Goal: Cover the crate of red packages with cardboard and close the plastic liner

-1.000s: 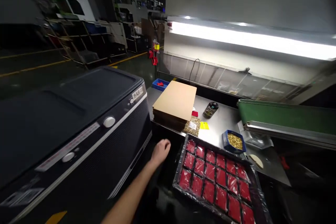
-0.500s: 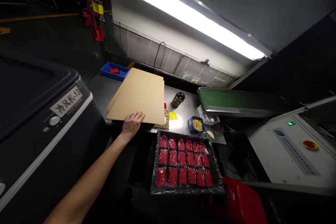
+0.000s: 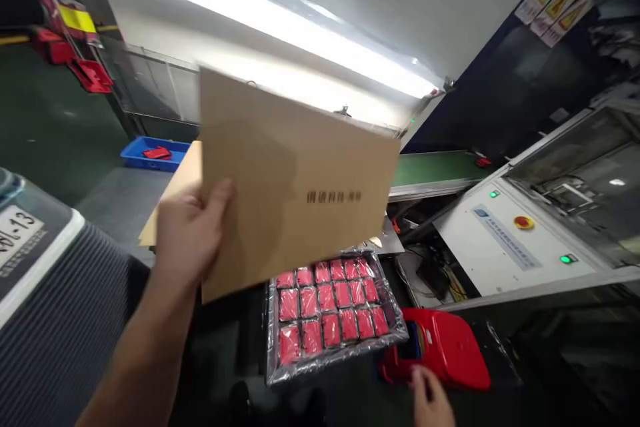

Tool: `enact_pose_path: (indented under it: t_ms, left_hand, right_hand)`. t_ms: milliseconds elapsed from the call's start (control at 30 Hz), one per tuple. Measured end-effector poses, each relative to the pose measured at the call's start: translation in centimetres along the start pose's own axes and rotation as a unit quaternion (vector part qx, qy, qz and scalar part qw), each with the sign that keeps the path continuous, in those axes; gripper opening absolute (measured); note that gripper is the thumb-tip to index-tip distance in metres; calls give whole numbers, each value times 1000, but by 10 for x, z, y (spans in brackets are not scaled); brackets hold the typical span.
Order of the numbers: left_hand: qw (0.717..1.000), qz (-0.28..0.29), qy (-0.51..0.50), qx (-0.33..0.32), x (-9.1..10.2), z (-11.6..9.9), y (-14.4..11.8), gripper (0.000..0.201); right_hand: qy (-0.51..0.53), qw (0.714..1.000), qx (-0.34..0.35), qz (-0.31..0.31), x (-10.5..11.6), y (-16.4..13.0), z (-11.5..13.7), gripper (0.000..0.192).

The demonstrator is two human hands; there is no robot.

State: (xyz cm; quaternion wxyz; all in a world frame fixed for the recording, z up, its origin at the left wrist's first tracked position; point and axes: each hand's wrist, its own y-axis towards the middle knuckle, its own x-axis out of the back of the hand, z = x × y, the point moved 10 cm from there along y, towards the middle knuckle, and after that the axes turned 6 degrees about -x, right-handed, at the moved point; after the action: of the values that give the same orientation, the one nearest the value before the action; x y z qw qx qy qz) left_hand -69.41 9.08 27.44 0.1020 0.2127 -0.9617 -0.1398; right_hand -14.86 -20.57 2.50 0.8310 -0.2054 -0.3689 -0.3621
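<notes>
The left hand [image 3: 187, 237] has a flat cardboard sheet [image 3: 295, 180] pinched at its lower left edge, thumb on the near face and the fingers hidden behind it. The sheet is up in the air, tilted, its long side running off to the right of the grip so nearly all of it hangs beyond the hand. Dark printed characters show on the near face, too blurred to read. Behind the hand, the corner of a cardboard stack [image 3: 173, 193] peeks out on the metal table [image 3: 115, 197], and a blue bin [image 3: 155, 153] sits at the table's far left corner. Below the raised sheet, a black tray [image 3: 330, 353] of red packets wrapped in clear film sits lower than the table's front edge. Down at the bottom, the right hand [image 3: 430, 400] is only partly in view, fingers loosely spread and holding nothing, just beside a red plastic thing [image 3: 445, 353] on the floor. A white machine panel [image 3: 505, 247] stands to the right.
</notes>
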Motion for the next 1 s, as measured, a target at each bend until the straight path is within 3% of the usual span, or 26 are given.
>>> enact_pose_path:
  t_ms: [33,67,133,200,267,333,433,533,633,733,867,1000]
  left_hand:
    - [995,74,-36,61,-32,34,-17,52]
    - [987,121,-35,103,-57,68,-40,57]
    - [976,169,14,136,-92,134,-89,62]
    - [966,192,44,168,-114,196,-140,63]
    - [960,189,80,192,-126,246,-181,62]
    - [954,174,141,201,-133,281,-208,57]
    - [944,158,243,159,-150,305,-226,63]
    - [923,200,317,83,-191,314,-237,58]
    - [890,266,367,44,-231,331,-251,49]
    - [858,293,419,43,-253,348,-260,49]
    - [823,283,490,52,-274,359,-260,57]
    - [794,250,551,62,-300,366,-266,64]
  right_hand:
    - [6,997,-5,-71,25,15,5,48]
    - [14,992,33,-121,43,30,18,49]
    - [-15,980,157,-124,44,60,49,53]
    - [-115,966,221,-63,7,90,56,61]
    - [-228,945,231,39,-58,116,37,65]
    - [-263,926,245,114,-118,132,14,62]
    - [-273,906,266,184,-185,151,-16,55]
    - [-275,896,270,219,-218,173,-34,56]
    - [-273,891,272,239,-230,191,-44,56]
    - [-271,889,276,245,-234,199,-47,54]
    - [-264,892,284,233,-245,205,-34,49]
    - [-237,892,312,224,-273,212,-15,57]
